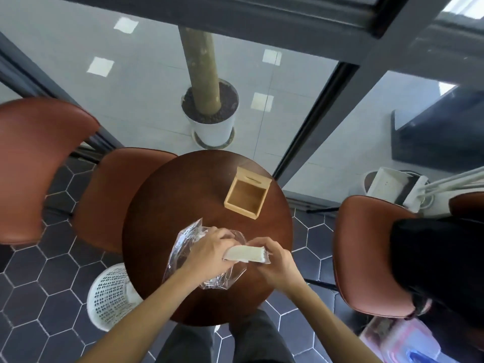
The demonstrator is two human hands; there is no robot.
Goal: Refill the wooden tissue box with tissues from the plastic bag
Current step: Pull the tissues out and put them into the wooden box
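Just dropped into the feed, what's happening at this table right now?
A person is standing at a round wooden table, pulling a stack of white tissues out of a clear plastic bag. The left hand and the right hand both hold the stack, over the bag. The wooden tissue box sits open and empty farther back on the table, its lid propped at its far edge. No tissues are in it yet.
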